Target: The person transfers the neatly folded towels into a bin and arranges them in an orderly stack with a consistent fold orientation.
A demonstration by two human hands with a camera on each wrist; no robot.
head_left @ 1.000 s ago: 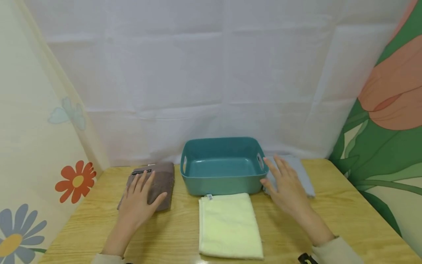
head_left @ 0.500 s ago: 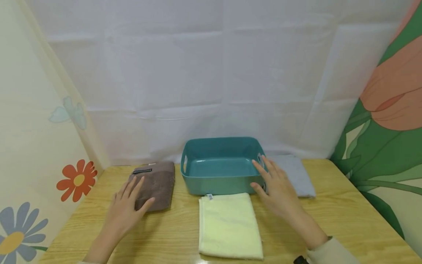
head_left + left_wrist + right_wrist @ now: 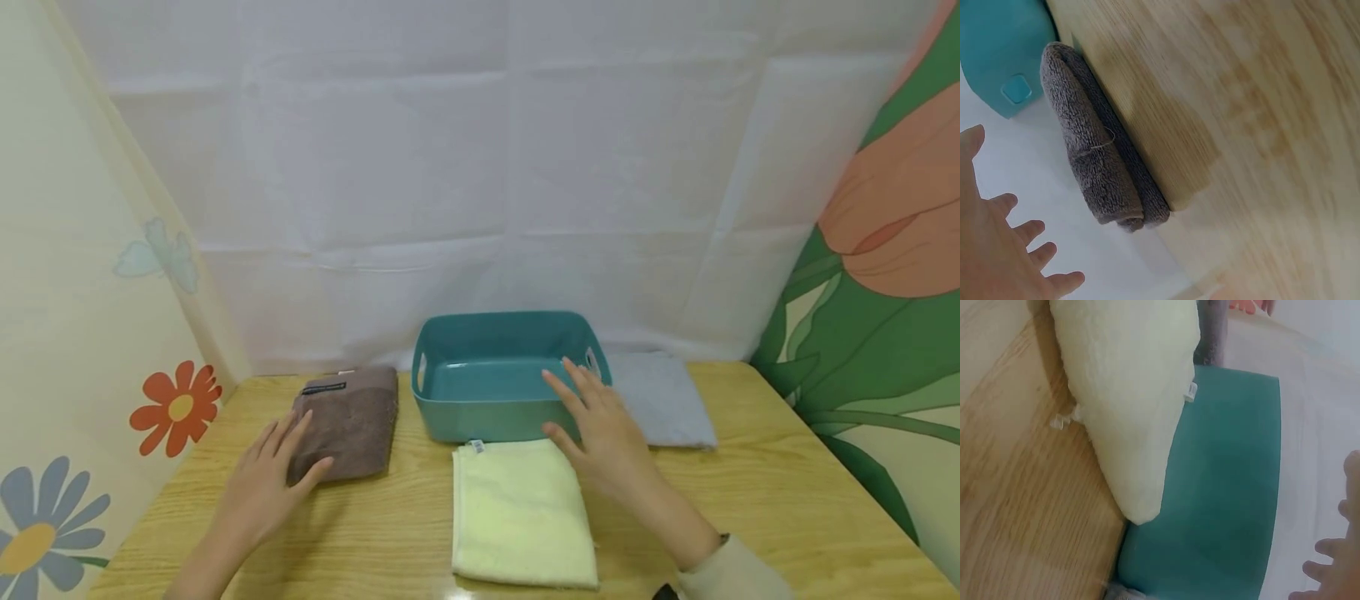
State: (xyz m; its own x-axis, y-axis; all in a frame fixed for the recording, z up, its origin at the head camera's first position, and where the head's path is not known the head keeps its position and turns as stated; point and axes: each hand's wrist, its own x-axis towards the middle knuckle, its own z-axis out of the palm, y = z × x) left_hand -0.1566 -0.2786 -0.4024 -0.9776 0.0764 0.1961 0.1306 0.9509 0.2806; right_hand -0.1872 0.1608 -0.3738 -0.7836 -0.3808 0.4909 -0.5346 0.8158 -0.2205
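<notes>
A folded brown towel (image 3: 348,433) with a dark label lies on the table's left side; it shows edge-on in the left wrist view. Just off its near left corner is my left hand (image 3: 258,487), fingers spread and holding nothing. The left wrist view shows this hand (image 3: 997,250) apart from the brown towel (image 3: 1094,144). My right hand (image 3: 607,446) is held over the front right of a teal bin (image 3: 487,421), its fingers extended and holding nothing. A folded pale yellow towel (image 3: 525,517) lies in front of the bin, close to the right hand.
Right of the bin lies a folded light grey-blue cloth (image 3: 660,400), partly behind it. A white sheet (image 3: 450,167) hangs behind the wooden table (image 3: 780,492). Walls with painted flowers (image 3: 178,408) stand on both sides.
My left hand has drawn back and left, off the brown towel. My right hand has shifted left from the grey-blue cloth to over the bin's front right. The towels and bin stay put.
</notes>
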